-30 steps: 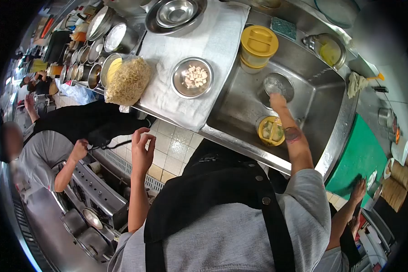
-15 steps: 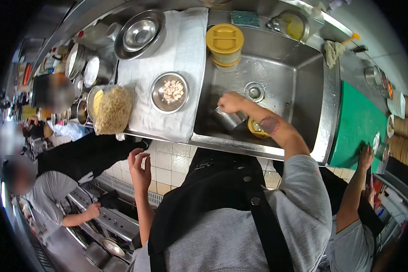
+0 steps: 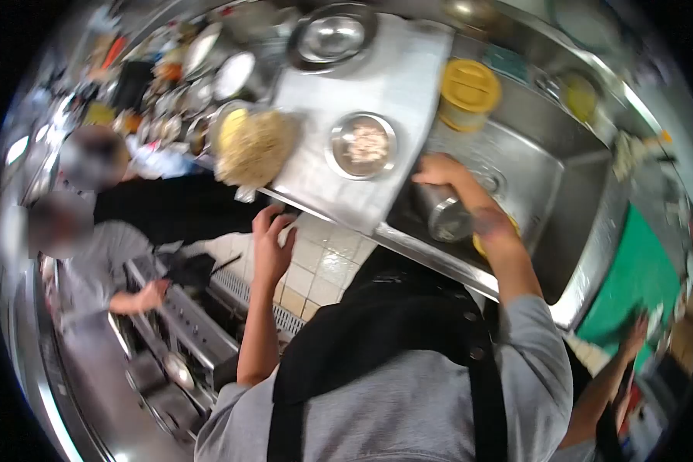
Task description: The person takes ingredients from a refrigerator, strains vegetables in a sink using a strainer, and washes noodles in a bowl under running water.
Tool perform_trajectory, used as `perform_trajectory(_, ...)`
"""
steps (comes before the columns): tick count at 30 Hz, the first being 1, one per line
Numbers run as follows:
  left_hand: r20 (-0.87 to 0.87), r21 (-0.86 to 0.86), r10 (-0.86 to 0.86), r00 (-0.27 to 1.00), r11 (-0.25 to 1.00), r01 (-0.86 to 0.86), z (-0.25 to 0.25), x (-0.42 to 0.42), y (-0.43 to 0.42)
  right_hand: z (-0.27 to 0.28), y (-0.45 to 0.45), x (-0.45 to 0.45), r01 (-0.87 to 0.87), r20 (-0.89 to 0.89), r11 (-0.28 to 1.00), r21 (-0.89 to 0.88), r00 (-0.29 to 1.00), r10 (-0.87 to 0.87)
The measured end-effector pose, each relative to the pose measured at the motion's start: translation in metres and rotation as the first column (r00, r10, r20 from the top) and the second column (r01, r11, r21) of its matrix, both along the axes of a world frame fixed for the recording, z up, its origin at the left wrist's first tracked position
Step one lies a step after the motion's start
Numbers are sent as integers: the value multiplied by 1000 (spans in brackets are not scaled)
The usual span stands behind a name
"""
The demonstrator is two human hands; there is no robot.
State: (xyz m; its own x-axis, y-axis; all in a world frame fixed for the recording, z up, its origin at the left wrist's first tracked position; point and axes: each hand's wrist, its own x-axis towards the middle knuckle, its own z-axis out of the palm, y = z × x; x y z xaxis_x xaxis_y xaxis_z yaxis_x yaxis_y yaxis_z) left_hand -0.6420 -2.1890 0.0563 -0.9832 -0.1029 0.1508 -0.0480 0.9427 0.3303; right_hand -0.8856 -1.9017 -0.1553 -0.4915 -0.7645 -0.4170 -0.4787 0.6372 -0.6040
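Note:
My right hand (image 3: 441,168) is closed on a stainless steel pot (image 3: 437,206), which is tilted inside the sink (image 3: 550,138). Its round end faces the camera, though blur hides whether that is the mouth or the base. Under my right forearm a yellow edge (image 3: 481,245) shows, mostly hidden. A tub with a yellow lid (image 3: 470,85) stands at the sink's far left corner. Away from the sink, my left hand (image 3: 272,239) hangs in front of the counter edge, fingers curled apart and holding nothing.
On a white cloth (image 3: 396,69) sit a metal bowl of pale chopped pieces (image 3: 366,145) and nested metal bowls (image 3: 331,38). A bulging bag (image 3: 258,150) lies left. One person (image 3: 104,266) works at left, another's hand (image 3: 635,335) by a green board (image 3: 631,281).
The whole view has swung, shifting the scene rightward. My right hand still grips the pot, whose round end now shows more. My left hand stays free with its fingers apart.

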Motion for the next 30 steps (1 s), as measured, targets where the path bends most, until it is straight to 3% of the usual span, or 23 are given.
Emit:
perform_trajectory(2, -71, -49, 55, 996, 997, -59, 7, -12, -15, 6, 14, 3, 141, -171, 990, -19, 975, -142)
perform_trajectory(4, -176, -101, 97, 980, 988, -116, 12, -27, -38, -8, 32, 11, 179, -266, 984, 20, 949, -168)
perform_trajectory(6, -286, -104, 81, 955, 988, -115, 15, -49, -67, 4, 42, 28, 166, -189, 978, 125, 972, -141)
perform_trajectory(7, -313, -122, 101, 944, 982, -145, 14, -62, -81, 5, 45, 46, 180, -236, 980, 88, 959, -155)
perform_trajectory(8, -340, -136, 116, 933, 976, -171, 13, -76, -94, -34, 52, 56, 150, -286, 984, 97, 951, -117)
perform_trajectory(12, -386, -219, 157, 909, 942, -256, 4, -116, -136, -76, 51, 88, 252, -359, 929, 270, 922, -146)
perform_trajectory(14, -342, -236, 110, 933, 951, -198, -2, -131, -144, -97, 58, 93, 249, -361, 922, 298, 923, -133)
perform_trajectory(17, -346, -257, 114, 931, 943, -211, 0, -144, -147, -109, 61, 94, 408, -359, 865, 293, 885, -296)
perform_trajectory(19, -399, -224, 196, 896, 927, -303, -1, -156, -168, -54, 50, 88, 566, -446, 820, 85, 757, -477)
perform_trajectory(21, -424, -122, 303, 854, 915, -385, -5, -156, -199, 28, 26, 75, 683, -408, 713, -158, 613, -677)
perform_trajectory(22, -365, -30, 360, 859, 917, -398, -4, -147, -209, 58, 6, 66, 727, -323, 626, -283, 542, -776)
perform_trajectory(23, -301, 60, 410, 861, 909, -412, -3, -135, -216, 74, -17, 58, 740, -116, 530, -415, 534, -837)
perform_trajectory(24, -140, 423, 457, 878, 830, -365, -11, -122, -225, 86, -42, 50, 754, 102, 402, -520, 522, -847)
perform_trajectory(25, 27, 723, 433, 901, 614, -317, -24, -107, -232, 89, -72, 41, 718, 342, 303, -627, 603, -721)
perform_trajectory(26, 56, 742, 379, 924, 603, -292, -39, -90, -232, 99, -103, 35, 718, 478, 291, -632, 657, -582)
perform_trajectory(27, 84, 760, 321, 943, 591, -269, -49, -74, -228, 114, -132, 27, 663, 488, 413, -625, 744, -456)
perform_trajectory(29, 67, 783, 236, 969, 590, -198, -55, -58, -203, 106, -197, 12, 546, 406, 563, -620, 837, -366)
perform_trajectory(30, 109, 809, 258, 960, 538, -237, -62, -56, -196, 101, -227, 1, 459, 283, 675, -577, 888, -362)
